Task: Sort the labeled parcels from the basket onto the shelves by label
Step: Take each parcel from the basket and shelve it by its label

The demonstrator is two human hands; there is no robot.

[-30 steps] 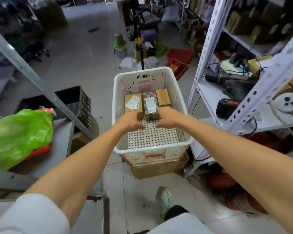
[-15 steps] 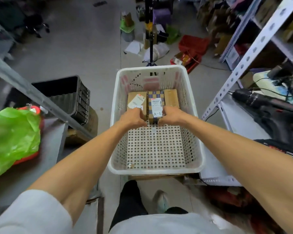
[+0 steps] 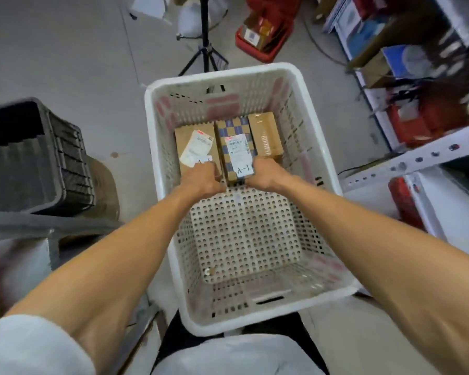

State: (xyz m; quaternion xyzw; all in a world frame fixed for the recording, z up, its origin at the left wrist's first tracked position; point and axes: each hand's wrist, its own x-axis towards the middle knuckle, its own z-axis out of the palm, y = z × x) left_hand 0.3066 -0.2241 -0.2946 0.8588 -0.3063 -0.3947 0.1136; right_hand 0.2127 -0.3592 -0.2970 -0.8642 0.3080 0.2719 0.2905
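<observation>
three parcels are lined at 12 o'clock in the white basket (image 3: 320,169). the checkered a-1 parcel (image 3: 237,147) is flanked by the left hand (image 3: 202,180) and right hand (image 3: 266,175); finger state cannot be told. both sides should be squeezed evenly and lifted straight.

A white perforated basket (image 3: 318,147) sits on the floor directly below the person, with three parcels in a row against its far wall. The left brown parcel (image 3: 186,139) carries a tilted white label; the middle checkered parcel (image 3: 232,128) bears a label reading "A-1"; the right brown parcel (image 3: 264,133) lies just beside it. The left hand (image 3: 201,177) rests on the near end of the left parcel, and the right hand (image 3: 266,173) touches the near right edge of the checkered one. A black crate (image 3: 35,158) stands to the left, white shelving (image 3: 406,161) to the right, and a black tripod (image 3: 205,47) beyond the basket.
</observation>
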